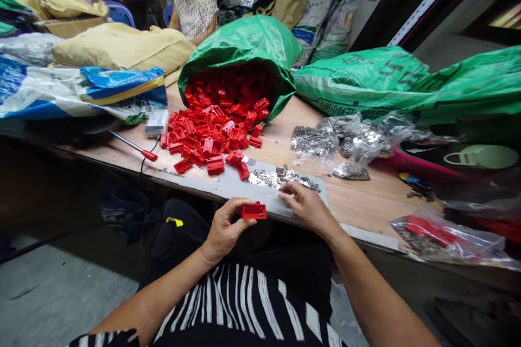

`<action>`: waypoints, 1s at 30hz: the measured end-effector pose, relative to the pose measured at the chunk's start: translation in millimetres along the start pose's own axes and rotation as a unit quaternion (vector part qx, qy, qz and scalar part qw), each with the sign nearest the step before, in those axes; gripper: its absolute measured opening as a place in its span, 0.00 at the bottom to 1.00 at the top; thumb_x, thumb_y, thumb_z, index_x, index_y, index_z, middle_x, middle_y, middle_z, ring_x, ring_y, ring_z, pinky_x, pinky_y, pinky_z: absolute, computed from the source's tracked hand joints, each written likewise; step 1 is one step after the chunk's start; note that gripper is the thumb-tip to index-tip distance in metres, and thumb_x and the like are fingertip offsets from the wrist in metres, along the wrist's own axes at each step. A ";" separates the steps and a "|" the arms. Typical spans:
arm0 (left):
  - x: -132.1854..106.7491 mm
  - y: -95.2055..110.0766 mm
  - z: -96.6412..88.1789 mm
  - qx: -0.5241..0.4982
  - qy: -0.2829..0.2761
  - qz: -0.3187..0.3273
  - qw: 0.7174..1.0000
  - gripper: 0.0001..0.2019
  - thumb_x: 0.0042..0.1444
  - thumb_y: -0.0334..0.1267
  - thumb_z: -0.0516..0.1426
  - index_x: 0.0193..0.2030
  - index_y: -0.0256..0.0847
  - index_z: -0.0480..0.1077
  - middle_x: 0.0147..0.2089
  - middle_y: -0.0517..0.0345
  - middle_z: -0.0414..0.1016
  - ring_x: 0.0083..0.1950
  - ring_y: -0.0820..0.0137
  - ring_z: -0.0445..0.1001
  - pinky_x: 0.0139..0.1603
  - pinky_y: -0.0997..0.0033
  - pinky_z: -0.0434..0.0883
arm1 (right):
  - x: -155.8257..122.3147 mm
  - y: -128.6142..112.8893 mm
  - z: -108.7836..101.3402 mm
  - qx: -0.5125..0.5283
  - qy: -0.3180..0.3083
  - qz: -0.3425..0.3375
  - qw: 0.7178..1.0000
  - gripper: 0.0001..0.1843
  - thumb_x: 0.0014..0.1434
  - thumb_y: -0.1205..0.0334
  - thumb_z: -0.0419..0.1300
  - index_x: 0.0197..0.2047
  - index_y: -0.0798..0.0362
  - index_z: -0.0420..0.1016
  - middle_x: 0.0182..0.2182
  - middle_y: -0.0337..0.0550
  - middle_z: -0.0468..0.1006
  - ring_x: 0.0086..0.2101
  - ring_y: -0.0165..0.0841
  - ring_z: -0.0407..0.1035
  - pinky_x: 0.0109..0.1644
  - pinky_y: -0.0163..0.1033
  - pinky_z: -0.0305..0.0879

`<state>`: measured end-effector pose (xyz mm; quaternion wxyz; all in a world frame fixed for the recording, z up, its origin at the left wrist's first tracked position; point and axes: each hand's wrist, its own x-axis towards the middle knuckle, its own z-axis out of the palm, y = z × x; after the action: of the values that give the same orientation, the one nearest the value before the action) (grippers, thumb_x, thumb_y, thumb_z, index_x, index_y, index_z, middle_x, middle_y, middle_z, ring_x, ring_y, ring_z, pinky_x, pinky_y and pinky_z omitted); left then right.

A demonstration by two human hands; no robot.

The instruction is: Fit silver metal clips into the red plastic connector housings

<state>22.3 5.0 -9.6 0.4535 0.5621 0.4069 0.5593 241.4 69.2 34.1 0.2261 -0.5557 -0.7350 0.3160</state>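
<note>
My left hand [224, 227] grips a small red plastic block [253, 210] just in front of the table edge. My right hand [306, 205] rests on a grey mat [228, 184], its fingertips on a scatter of small silver metal pieces [273, 176]. Whether it pinches one of them I cannot tell. A pile of the same red blocks [211, 133] spills from an open green sack [244, 46] lying on the wooden table [362, 198].
Clear plastic bags of metal pieces [345, 138] lie to the right, another bag with red parts [443, 236] at the table's near right. A red-handled tool [134, 146] lies left. Sacks [407, 81] crowd the back. A person [193, 2] sits behind.
</note>
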 end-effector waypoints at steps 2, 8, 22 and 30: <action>2.6 4.0 -3.2 0.055 0.006 0.042 0.998 0.13 0.54 0.38 0.62 0.47 0.41 0.73 0.46 0.52 0.76 0.48 0.65 0.75 0.51 0.64 0.71 | 12.1 5.2 -5.3 -0.158 0.056 -0.002 0.986 0.04 0.59 0.63 0.56 0.38 0.52 0.71 0.36 0.45 0.76 0.36 0.37 0.69 0.40 0.40 0.61; 5.2 9.6 -8.4 0.162 0.014 0.099 0.982 0.12 0.56 0.36 0.60 0.48 0.42 0.71 0.46 0.51 0.76 0.48 0.65 0.74 0.51 0.62 0.70 | 30.0 9.5 -1.8 -0.315 0.032 0.005 0.949 0.03 0.60 0.63 0.57 0.35 0.51 0.71 0.35 0.46 0.78 0.36 0.39 0.71 0.37 0.39 0.59; 7.5 17.9 -3.6 -0.291 0.014 -0.221 0.931 0.17 0.55 0.38 0.61 0.52 0.39 0.68 0.42 0.53 0.78 0.42 0.68 0.78 0.46 0.68 0.73 | 24.9 7.1 -0.5 -0.286 0.075 0.005 0.955 0.03 0.58 0.67 0.53 0.35 0.51 0.67 0.28 0.43 0.76 0.29 0.37 0.69 0.31 0.37 0.54; 11.0 25.9 -4.3 -0.512 0.073 -0.404 0.755 0.09 0.62 0.36 0.55 0.38 0.32 0.74 0.35 0.51 0.80 0.39 0.70 0.80 0.44 0.74 0.76 | 19.2 13.3 -1.7 -0.205 0.090 -0.021 0.974 0.04 0.58 0.64 0.52 0.36 0.51 0.68 0.31 0.43 0.79 0.31 0.37 0.72 0.35 0.38 0.59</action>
<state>17.2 9.1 18.1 0.8260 -0.0133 0.2807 0.4887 246.1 90.4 25.4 0.1792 -0.6012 -0.7719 0.1029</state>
